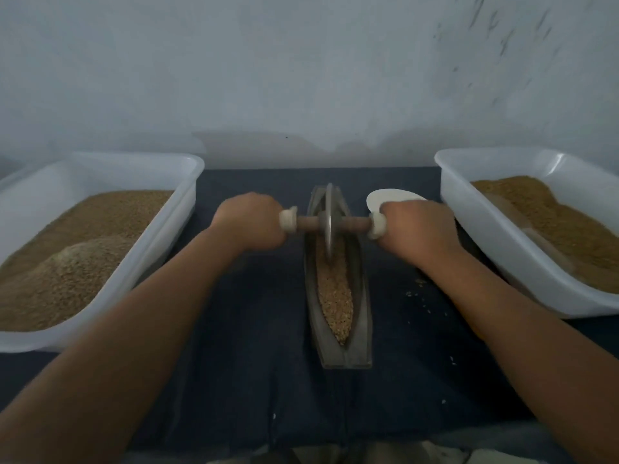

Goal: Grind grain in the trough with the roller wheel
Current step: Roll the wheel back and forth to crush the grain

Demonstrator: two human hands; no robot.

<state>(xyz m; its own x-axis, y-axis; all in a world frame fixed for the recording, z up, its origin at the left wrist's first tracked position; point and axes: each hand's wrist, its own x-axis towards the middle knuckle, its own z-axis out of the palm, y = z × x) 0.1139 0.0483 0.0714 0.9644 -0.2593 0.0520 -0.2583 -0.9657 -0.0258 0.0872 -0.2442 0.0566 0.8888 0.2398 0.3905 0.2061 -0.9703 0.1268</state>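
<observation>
Toward trough (361, 329) far end, steadying roller wheel (329, 226), left hand (251, 222), right hand (418, 231) clamped round axle ends (288, 220) (keeping disc upright).

A pale grey-white plastered wall (301, 61) fills the upper half of the view, blotchy and uneven, with short dark scuff marks (502, 38) scattered toward its upper right and a slightly darker ragged band (284, 149) along its foot. Below it spreads a dark navy woven cloth (254, 329); whether it covers a tabletop or a floor cannot be told. The light is dim, cool and even.
</observation>
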